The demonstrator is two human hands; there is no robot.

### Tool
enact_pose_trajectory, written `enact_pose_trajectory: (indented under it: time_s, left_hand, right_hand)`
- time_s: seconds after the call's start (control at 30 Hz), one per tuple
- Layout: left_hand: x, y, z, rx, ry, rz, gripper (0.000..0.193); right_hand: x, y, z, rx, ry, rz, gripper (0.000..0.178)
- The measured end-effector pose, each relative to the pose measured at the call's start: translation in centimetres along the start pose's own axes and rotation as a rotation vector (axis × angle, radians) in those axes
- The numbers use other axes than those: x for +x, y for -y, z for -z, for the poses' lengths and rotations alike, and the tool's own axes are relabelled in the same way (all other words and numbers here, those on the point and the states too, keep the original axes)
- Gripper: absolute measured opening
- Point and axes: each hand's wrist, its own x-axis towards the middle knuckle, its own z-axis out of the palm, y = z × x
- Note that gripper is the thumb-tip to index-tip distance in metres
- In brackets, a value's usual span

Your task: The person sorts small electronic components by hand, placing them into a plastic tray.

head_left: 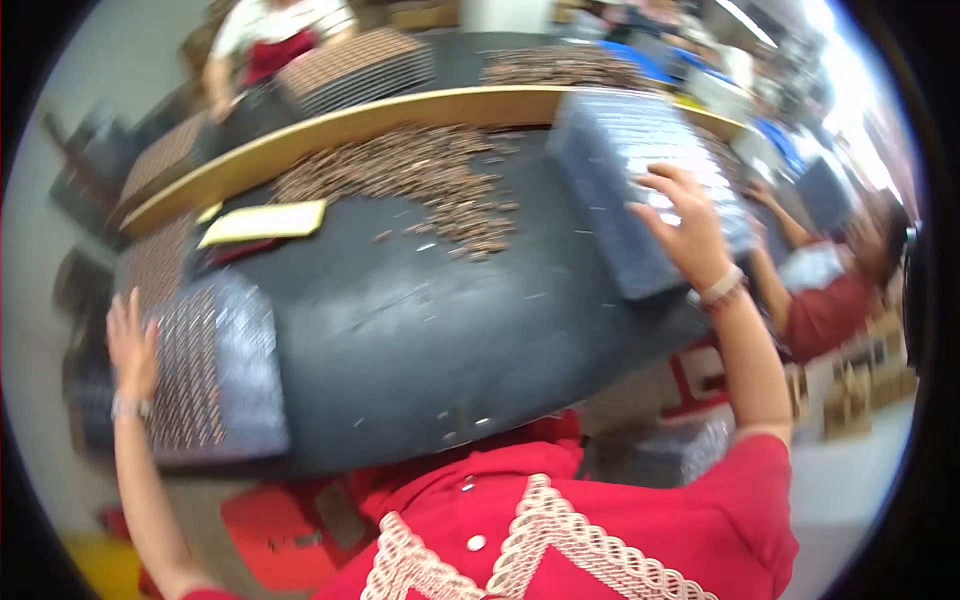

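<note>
My left hand (132, 350) rests at the left edge of a clear plastic tray (250, 375), its fingers stretched out. Slanting rows of small copper-brown parts (185, 370) fill the tray's left part, while its right part shows no parts. Over at the right, my right hand (690, 230) is at the top of a tall stack of clear plastic trays (615, 200). Its fingers are curved, with thumb and fingertips apart. Whether those fingertips touch the top tray I cannot tell; the picture is blurred there.
A heap of loose copper-brown parts (400, 175) lies against a wooden divider (370, 118) on the black table (400, 330). A yellow pad (265, 222) is left of it. Co-workers sit across (285, 40) and at the right (835, 290); filled trays (365, 70) are stacked beyond the divider.
</note>
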Motion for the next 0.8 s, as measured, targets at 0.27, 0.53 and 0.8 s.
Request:
enact_pose_trajectory:
  time_s: [0.27,0.53,0.8]
  left_hand:
    - [-1.5,-27.0,11.8,-0.447,-0.026,-0.709,0.07]
    - [-5.0,-31.2,7.4,-0.626,0.133,-0.695,0.063]
    - [-7.6,-31.2,5.1,-0.681,0.31,-0.699,0.066]
  right_hand:
    - [-5.2,-9.2,-1.7,0.146,0.146,-0.483,0.034]
    - [-4.0,-11.3,-2.8,0.44,0.128,-0.505,0.02]
    - [-2.8,-8.5,-2.2,-0.149,0.204,-0.336,0.011]
